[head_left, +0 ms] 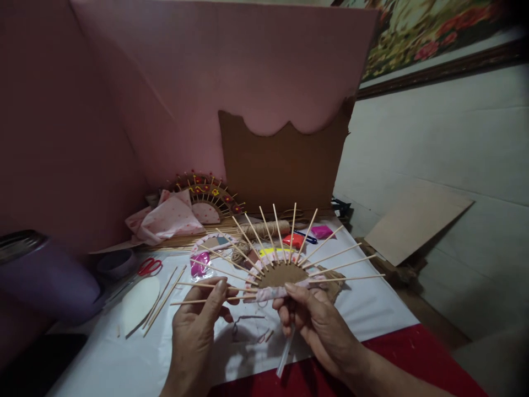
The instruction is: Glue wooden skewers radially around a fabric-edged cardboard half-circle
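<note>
Both hands hold up a half-round cardboard fan (284,274) with several thin wooden skewers sticking out like rays. A strip of pink patterned cloth runs along its flat lower edge. My left hand (198,320) pinches the lowest left skewers between thumb and fingers. My right hand (314,322) grips the fan's base and cloth strip, and a white stick (286,353) hangs down from it.
A finished decorated fan (206,196) leans at the back beside pink cloth (169,220). Red scissors (149,266), loose skewers (163,298), a twine spool (264,227), a white oval piece (138,300) and a purple roll (45,278) lie on the white sheet. Cardboard panels stand behind.
</note>
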Action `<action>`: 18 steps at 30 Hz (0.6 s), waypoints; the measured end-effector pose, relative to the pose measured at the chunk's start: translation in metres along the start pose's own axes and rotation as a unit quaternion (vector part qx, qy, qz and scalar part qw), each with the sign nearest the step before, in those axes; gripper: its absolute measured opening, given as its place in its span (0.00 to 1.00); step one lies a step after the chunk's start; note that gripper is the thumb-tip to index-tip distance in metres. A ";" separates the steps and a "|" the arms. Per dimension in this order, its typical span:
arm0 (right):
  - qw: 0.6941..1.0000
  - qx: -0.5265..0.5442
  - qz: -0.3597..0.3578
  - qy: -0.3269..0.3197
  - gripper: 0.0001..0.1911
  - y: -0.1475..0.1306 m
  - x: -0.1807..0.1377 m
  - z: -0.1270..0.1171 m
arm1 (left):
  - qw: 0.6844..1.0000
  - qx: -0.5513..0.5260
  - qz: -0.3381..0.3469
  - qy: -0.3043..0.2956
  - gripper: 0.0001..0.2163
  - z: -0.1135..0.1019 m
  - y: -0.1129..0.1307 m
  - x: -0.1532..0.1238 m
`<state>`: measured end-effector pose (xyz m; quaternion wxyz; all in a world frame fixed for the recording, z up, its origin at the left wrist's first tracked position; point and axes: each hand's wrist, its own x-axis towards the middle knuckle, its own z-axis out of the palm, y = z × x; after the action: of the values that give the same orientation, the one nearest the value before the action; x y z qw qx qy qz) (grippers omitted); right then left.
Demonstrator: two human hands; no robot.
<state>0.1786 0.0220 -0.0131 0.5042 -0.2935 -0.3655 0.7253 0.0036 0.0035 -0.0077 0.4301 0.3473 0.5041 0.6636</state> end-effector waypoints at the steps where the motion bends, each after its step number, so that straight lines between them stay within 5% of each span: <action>1: 1.000 -0.002 0.000 -0.002 0.16 0.000 0.000 0.000 | 1.000 -0.003 0.003 -0.002 0.10 0.000 0.000 0.000; 18: 0.999 0.020 -0.029 -0.022 0.14 0.002 -0.001 0.001 | 0.999 -0.029 0.045 -0.012 0.09 0.003 -0.001 -0.002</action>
<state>0.1772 0.0207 -0.0140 0.5229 -0.2562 -0.3701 0.7239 0.0072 0.0024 -0.0085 0.4163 0.3646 0.4631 0.6923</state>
